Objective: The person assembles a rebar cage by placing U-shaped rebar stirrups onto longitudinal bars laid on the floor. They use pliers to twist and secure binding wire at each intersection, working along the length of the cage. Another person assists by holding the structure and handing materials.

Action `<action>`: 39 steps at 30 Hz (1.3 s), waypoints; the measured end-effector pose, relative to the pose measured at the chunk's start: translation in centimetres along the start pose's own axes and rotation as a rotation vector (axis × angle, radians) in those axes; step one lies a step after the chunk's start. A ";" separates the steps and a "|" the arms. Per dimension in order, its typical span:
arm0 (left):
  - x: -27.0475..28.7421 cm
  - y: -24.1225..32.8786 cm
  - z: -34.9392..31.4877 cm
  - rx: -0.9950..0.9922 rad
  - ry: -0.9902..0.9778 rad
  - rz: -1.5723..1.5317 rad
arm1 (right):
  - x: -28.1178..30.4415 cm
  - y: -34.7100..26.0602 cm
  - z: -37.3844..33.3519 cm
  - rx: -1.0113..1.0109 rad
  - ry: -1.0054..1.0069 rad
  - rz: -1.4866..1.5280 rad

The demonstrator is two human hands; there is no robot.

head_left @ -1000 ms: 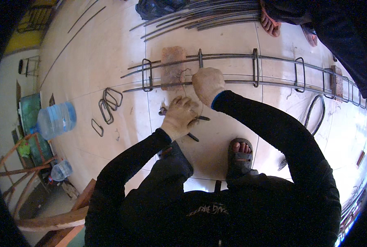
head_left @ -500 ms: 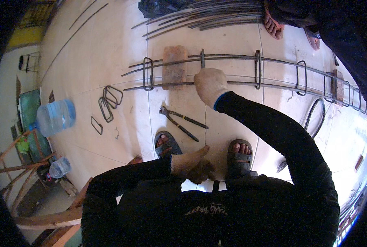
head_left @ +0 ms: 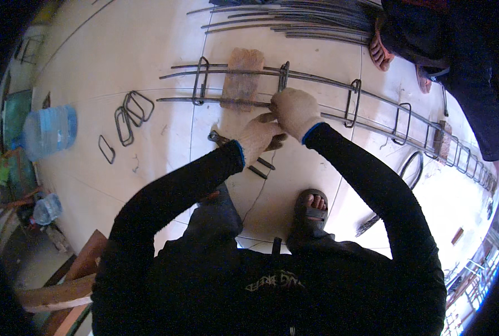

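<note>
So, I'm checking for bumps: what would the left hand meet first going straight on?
Probably the right hand, close ahead of the left hand; depth is unclear, and they may be touching.

metal rods look matt, the brick rough.

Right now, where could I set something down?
Bare floor shows beyond the loose steel loops, left of the nearer brick, and in a smaller patch between the right sandal and right forearm. It is crowded near that brick, where the left hand, right hand, rebar frame and pincers bunch together.
</note>
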State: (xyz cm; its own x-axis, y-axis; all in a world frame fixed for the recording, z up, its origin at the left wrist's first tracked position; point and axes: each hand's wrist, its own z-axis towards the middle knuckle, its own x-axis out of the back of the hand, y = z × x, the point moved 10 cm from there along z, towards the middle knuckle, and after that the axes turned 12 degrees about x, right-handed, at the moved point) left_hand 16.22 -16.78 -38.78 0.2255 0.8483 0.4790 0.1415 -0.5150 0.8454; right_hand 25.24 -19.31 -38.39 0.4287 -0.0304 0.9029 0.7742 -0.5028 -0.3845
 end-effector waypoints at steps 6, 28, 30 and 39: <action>-4.4 -8.7 -0.9 0.891 0.025 -0.981 | 1.1 2.0 -3.3 -0.043 0.099 0.550; 0.4 -7.1 1.9 0.605 0.134 -0.220 | 0.1 2.4 -3.1 0.073 0.120 0.158; -0.7 -8.1 2.0 0.664 0.026 -0.371 | 0.1 1.9 -2.7 0.100 0.094 0.092; 1.5 -5.5 2.1 0.526 0.143 -0.084 | 0.5 2.2 -3.1 0.135 0.174 0.269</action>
State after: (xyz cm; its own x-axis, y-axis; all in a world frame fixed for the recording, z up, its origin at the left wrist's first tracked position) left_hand 17.75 -12.93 -43.25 0.0642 0.8787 0.4731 0.6241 -0.4053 0.6680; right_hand 25.70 -23.08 -38.22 0.5494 -0.2990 0.7802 0.7034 -0.3385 -0.6250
